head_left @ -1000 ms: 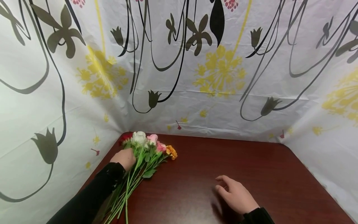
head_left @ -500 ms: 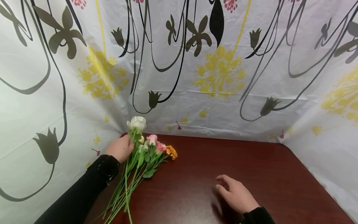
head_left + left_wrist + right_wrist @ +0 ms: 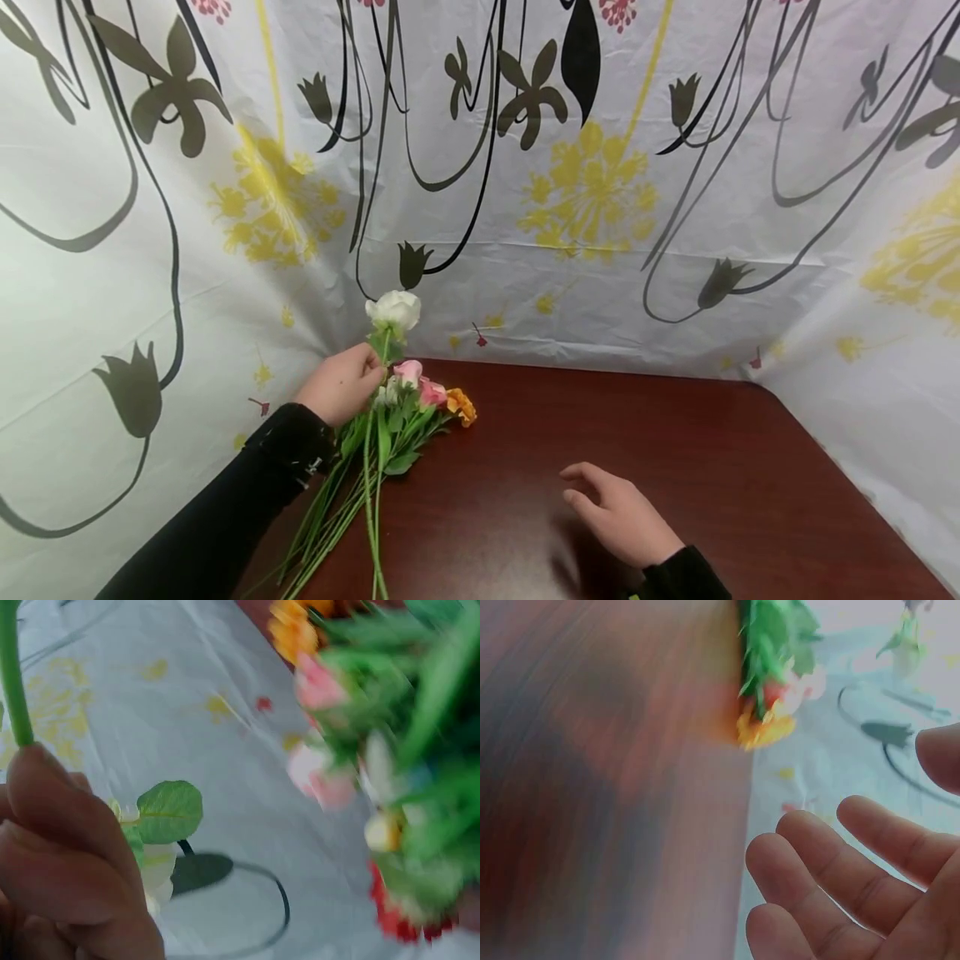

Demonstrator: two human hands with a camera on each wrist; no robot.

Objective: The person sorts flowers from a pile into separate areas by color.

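Observation:
My left hand (image 3: 343,385) pinches the stem of a white flower (image 3: 394,310) just below its full, ruffled bloom. The long green stem hangs down past the hand, toward the bottom of the head view. Close up in the left wrist view, curled fingers (image 3: 67,877) hold the stem (image 3: 13,682). Under and beside this hand lie more long-stemmed flowers, among them a pink flower (image 3: 431,393) and an orange flower (image 3: 461,407). A red flower (image 3: 397,907) shows in the left wrist view. My right hand (image 3: 618,512) holds nothing, its fingers loosely bent over the table.
The dark red-brown table (image 3: 540,433) has rounded back corners. A white sheet (image 3: 480,217) printed with grey tulips and yellow blossoms hangs behind it and along both sides. Loose green stems (image 3: 330,525) run to the front left.
The left hand has lifted the white flower from the bunch, then carried it up and to the right. My right hand has shifted slightly to the left, holding nothing throughout.

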